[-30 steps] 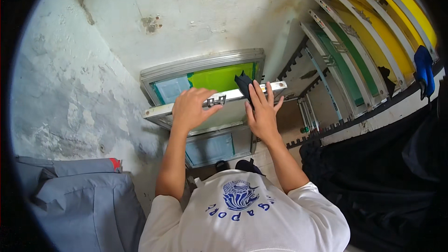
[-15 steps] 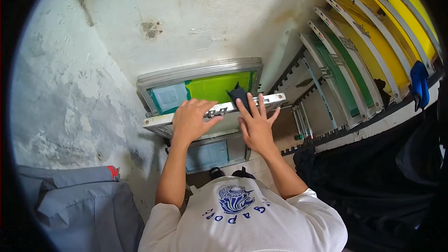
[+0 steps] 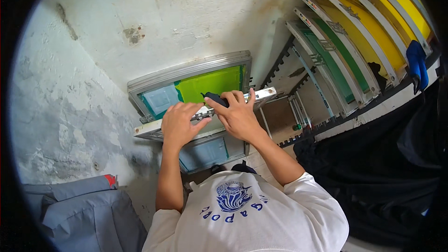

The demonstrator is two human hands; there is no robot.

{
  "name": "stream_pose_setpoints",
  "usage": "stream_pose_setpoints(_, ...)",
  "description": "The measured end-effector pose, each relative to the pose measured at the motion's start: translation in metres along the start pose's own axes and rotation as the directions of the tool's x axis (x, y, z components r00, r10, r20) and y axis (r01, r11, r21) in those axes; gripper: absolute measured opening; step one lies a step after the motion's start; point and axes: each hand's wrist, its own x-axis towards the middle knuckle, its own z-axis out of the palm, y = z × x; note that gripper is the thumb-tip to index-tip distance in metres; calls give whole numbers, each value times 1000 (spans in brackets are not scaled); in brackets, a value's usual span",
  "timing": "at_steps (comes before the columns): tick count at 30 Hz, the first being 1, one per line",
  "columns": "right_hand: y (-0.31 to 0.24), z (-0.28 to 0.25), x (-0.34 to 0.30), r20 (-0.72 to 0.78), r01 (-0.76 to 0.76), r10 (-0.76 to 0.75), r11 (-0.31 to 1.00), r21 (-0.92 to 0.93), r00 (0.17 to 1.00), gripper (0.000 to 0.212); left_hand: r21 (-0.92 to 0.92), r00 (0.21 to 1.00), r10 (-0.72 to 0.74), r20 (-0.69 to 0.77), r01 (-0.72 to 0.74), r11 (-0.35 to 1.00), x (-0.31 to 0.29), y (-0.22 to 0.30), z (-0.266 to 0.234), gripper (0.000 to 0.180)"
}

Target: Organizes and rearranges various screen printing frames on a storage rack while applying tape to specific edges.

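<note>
A silver metal-edged frame (image 3: pixel 148 128) stands edge-up in front of me, with a small metal clip (image 3: pixel 201 114) on its top bar. My left hand (image 3: pixel 178 123) grips that bar beside the clip, its fingers over the far side and its thumb on the near side. Against the same bar, a bunched black cloth (image 3: pixel 216 99) lies under my right hand (image 3: pixel 238 117). The right fingers bend over the cloth and the bar, and the little finger points up. Part of the cloth is hidden by that hand.
Behind it, a frame with a lime-green screen (image 3: pixel 210 85) leans on the wall. Another, pale blue frame (image 3: pixel 205 153) stands below. At right, a notched rack (image 3: pixel 298 91) holds several yellow and green screens. Blue cloth (image 3: pixel 416 65), black fabric (image 3: pixel 373 168) and a grey garment (image 3: pixel 88 210) hang around me.
My right hand has moved left toward my left hand, its fingers curling from spread to bent over the black cloth. The cloth has shifted left and lies lower. The whole view has turned slightly.
</note>
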Motion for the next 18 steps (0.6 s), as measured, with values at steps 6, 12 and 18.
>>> stream_pose_setpoints(6,74,2,-13,-72,-266,261,963,-54,963,32,30,1000,-15,9,14,999,18,10,9,48)
stream_pose_setpoints(12,131,4,-14,-249,-295,299,954,52,921,26,43,998,36,-42,-34,998,28,5,16,47)
stream_pose_setpoints(18,163,-5,9,-391,-99,197,961,258,899,20,59,998,28,-62,-25,998,47,10,14,47)
